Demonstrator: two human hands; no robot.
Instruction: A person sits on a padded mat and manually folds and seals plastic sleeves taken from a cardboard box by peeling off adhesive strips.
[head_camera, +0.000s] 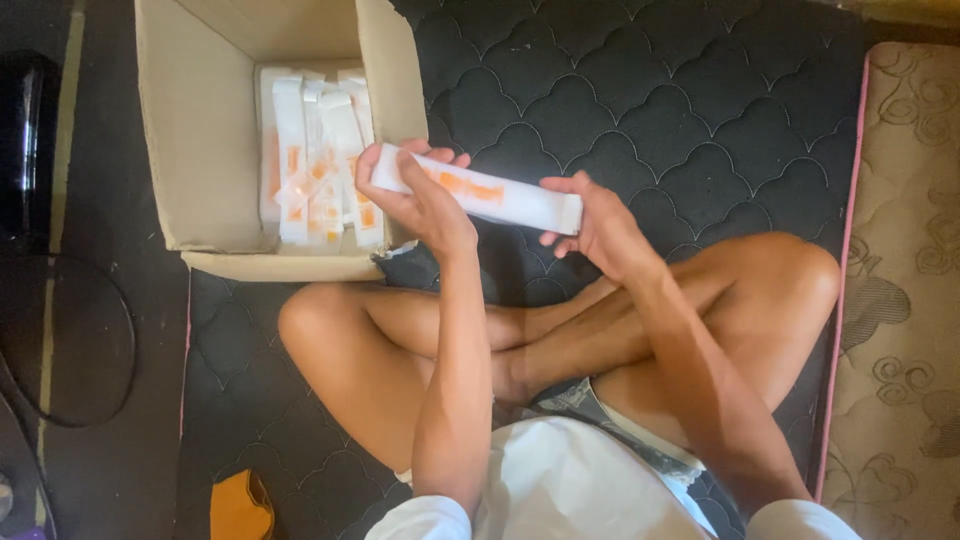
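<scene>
The long white carton (478, 193) with orange marks sat mid-frame over the dark quilted mat (660, 110); our left hand (415, 195) clamped one end, our right hand (590, 225) steadied the other. We judged keeping it level wisest beside the cardboard box (200, 140).
</scene>
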